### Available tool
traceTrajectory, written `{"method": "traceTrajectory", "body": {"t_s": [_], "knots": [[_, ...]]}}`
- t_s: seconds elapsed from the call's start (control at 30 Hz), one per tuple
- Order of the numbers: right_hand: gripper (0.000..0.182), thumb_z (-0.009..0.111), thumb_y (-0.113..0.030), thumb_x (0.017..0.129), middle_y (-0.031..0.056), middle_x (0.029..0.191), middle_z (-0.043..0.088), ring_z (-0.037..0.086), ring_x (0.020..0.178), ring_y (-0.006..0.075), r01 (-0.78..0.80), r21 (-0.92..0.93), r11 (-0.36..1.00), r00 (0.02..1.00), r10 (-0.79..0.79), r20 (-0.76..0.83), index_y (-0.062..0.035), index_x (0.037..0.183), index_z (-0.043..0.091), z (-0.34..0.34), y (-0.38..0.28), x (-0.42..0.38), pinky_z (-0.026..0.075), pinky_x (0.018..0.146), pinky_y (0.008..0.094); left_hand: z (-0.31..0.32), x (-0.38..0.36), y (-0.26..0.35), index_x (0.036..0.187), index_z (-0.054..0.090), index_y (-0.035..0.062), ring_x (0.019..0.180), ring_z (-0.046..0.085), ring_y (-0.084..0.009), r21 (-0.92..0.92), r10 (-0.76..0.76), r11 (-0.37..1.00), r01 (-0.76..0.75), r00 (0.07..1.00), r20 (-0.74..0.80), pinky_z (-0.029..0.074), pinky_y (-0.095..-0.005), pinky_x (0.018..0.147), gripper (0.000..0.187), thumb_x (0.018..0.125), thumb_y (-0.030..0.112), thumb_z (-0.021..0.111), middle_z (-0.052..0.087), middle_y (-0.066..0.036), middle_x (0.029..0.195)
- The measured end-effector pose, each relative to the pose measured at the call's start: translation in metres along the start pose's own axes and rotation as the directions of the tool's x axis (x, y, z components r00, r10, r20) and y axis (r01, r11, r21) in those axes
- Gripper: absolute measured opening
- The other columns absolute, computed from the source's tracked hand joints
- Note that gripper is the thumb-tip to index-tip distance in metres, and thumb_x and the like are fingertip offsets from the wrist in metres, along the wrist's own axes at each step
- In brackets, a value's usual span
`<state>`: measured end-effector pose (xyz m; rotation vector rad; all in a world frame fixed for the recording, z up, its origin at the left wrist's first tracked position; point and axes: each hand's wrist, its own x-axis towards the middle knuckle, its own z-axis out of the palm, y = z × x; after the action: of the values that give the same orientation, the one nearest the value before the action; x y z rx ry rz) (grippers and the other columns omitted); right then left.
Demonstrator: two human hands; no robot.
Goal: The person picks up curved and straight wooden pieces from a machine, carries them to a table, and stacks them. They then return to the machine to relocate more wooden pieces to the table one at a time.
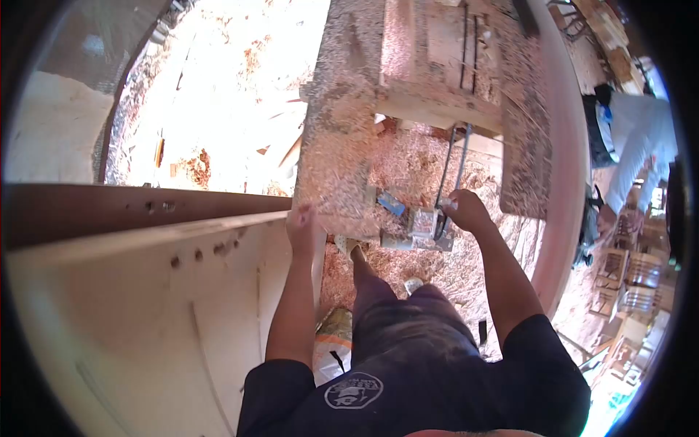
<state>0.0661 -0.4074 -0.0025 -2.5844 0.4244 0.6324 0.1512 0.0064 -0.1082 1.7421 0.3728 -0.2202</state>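
Observation:
My left hand (301, 224) is at the near left corner of a wooden bench top (336, 138) strewn with shavings. Its fingers are washed out and blend into the wood. My right hand (466, 210) is closed, its fingers curled beside two dark drive belts (453, 164). Something pale shows at its fingertips, too small to make out. The belts run from under the bench's cross rail (437, 105) down to a boxy motor-like unit (422, 221) near the floor. A small blue block-shaped item (391, 203) lies left of that unit.
A large pale wooden panel (145, 313) stands close on my left. Shavings cover the floor (349, 280) around my feet, with a sack (334, 335) by my left leg. Another person in a light sleeve (632, 175) is at the far right, near stacked chair-like wooden pieces (630, 280).

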Motion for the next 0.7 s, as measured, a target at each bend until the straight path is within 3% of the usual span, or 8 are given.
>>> {"method": "traceTrajectory", "body": {"t_s": [0.13,0.17,0.23,0.3,0.33,0.43,0.57,0.7], "knots": [[0.048,0.068,-0.036,0.091,0.0241,0.125,0.063,0.058,0.122,0.0393,0.074,-0.006,0.997,0.973,-0.074,-0.22,-0.0005,0.124,0.065,-0.002,-0.047,0.102,0.044,0.107,0.0485,0.04,0.17,0.022,0.097,0.066,0.0024,0.06,0.05,-0.0061,-0.246,0.052,0.962,-0.119,0.963,-0.263,0.04,-0.0221,0.055,0.013,0.094,0.015,0.066,0.055,0.002,0.07],[0.05,0.068,-0.036,0.091,0.0245,0.125,0.063,0.058,0.122,0.0394,0.115,-0.016,0.993,0.949,-0.114,-0.294,0.0,0.125,0.063,-0.006,-0.066,0.131,0.044,0.106,0.049,0.044,0.206,0.04,0.102,0.066,0.0015,0.063,0.052,-0.0073,-0.491,-0.162,0.87,0.037,0.963,-0.216,0.041,-0.0219,0.055,0.013,0.094,0.012,0.065,0.057,0.001,0.075],[0.056,0.068,-0.037,0.092,0.0247,0.129,0.06,0.057,0.124,0.0407,0.212,-0.015,0.977,0.892,-0.2,-0.404,0.0003,0.132,0.057,-0.012,-0.104,0.194,0.044,0.106,0.0501,0.053,0.281,0.028,0.118,0.06,-0.0011,0.074,0.06,-0.0112,-0.513,-0.231,0.855,0.075,0.941,-0.248,0.046,-0.0232,0.058,0.029,0.091,0.007,0.065,0.063,-0.006,0.09],[0.063,0.068,-0.038,0.093,0.0243,0.139,0.054,0.052,0.13,0.0409,0.161,-0.075,0.984,0.881,-0.178,-0.439,-0.0006,0.141,0.049,-0.003,-0.134,0.26,0.042,0.109,0.0482,0.064,0.335,-0.002,0.123,0.061,0.0018,0.088,0.068,-0.0211,-0.225,-0.274,0.948,0.227,0.939,-0.208,0.054,-0.0321,0.077,0.039,0.088,0.015,0.071,0.069,-0.013,0.102],[0.066,0.066,-0.04,0.093,0.0243,0.144,0.049,0.046,0.135,0.041,0.146,-0.142,0.979,0.871,-0.195,-0.451,-0.0013,0.143,0.046,0.004,-0.15,0.29,0.039,0.111,0.0498,0.065,0.355,-0.019,0.127,0.059,0.004,0.099,0.067,-0.0245,0.117,-0.21,0.966,0.229,0.965,-0.157,0.054,-0.0348,0.084,0.046,0.086,0.02,0.074,0.067,-0.014,0.112],[0.072,0.06,-0.047,0.096,0.0245,0.155,0.037,0.034,0.145,0.0416,0.083,-0.279,0.957,0.841,-0.218,-0.494,-0.002,0.148,0.04,0.056,-0.19,0.349,0.031,0.115,0.0562,0.066,0.383,-0.055,0.139,0.051,0.0084,0.123,0.059,-0.0312,0.736,-0.079,0.675,0.037,0.997,0.023,0.05,-0.0422,0.1,0.07,0.081,0.033,0.081,0.058,-0.015,0.137],[0.074,0.053,-0.051,0.097,0.027,0.157,0.03,0.03,0.145,0.045,0.038,-0.334,0.942,0.787,-0.234,-0.571,-0.0016,0.15,0.037,0.087,-0.2,0.373,0.024,0.114,0.0646,0.083,0.423,-0.096,0.153,0.035,0.0131,0.137,0.048,-0.0334,0.945,-0.101,0.312,-0.097,0.986,0.135,0.043,-0.0489,0.11,0.096,0.076,0.044,0.084,0.045,-0.015,0.152],[0.076,0.055,-0.05,0.095,0.0292,0.152,0.033,0.033,0.141,0.0472,0.069,-0.344,0.937,0.78,-0.265,-0.567,0.0004,0.149,0.037,0.085,-0.194,0.38,0.024,0.112,0.0641,0.093,0.47,-0.131,0.15,0.037,0.0133,0.126,0.059,-0.0333,0.938,-0.163,0.321,-0.133,0.968,0.193,0.051,-0.0485,0.101,0.099,0.071,0.051,0.084,0.054,-0.015,0.14]]}}
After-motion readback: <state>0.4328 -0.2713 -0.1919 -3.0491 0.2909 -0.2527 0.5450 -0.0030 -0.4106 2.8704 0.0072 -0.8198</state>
